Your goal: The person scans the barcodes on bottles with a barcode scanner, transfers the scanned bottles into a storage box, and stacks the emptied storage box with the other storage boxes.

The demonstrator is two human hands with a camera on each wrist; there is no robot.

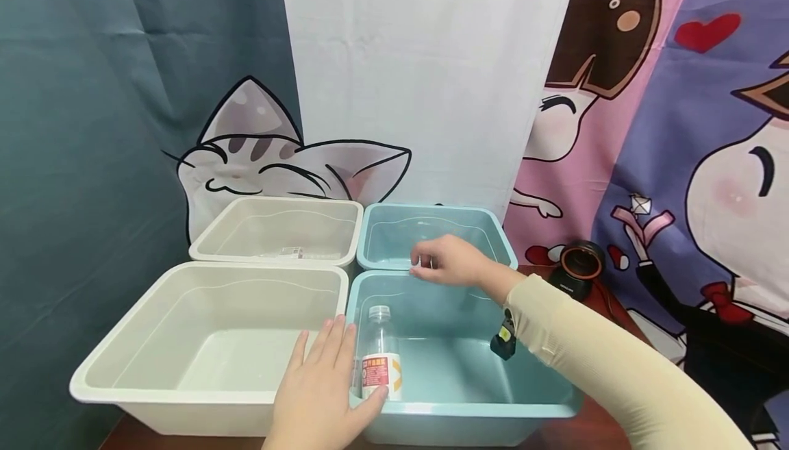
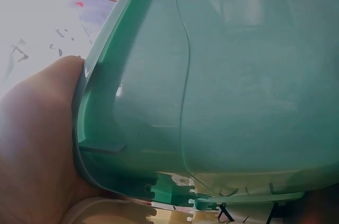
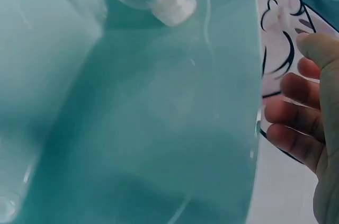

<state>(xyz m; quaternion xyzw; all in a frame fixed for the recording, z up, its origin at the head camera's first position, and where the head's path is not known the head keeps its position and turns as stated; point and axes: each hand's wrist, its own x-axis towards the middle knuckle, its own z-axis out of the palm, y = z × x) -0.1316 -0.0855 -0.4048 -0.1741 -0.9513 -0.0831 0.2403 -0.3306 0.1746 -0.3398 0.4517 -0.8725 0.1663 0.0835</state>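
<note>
My left hand [image 1: 327, 388] lies with straight fingers over the near corner where the front white bin [image 1: 203, 396] meets the front blue bin [image 1: 481, 409]. In the left wrist view part of that hand [image 2: 37, 134] is against a blue bin's rim; its fingers are hidden. A clear bottle [image 1: 381, 368] with a white cap and a red-and-white label stands in the front blue bin's left side, beside my left thumb. Above that bin's far rim is my right hand [image 1: 453, 261], fingers loosely bent and holding nothing. The right wrist view shows the hand [image 3: 326, 102] beside a blue rim.
Behind stand a smaller white bin [image 1: 209, 248] and a smaller blue bin [image 1: 431, 211]. A clear item with a label [image 1: 291, 253] lies in the back white bin. A black device with an orange ring [image 1: 579, 268] sits at the right. A cartoon-printed curtain [image 1: 419, 80] hangs behind.
</note>
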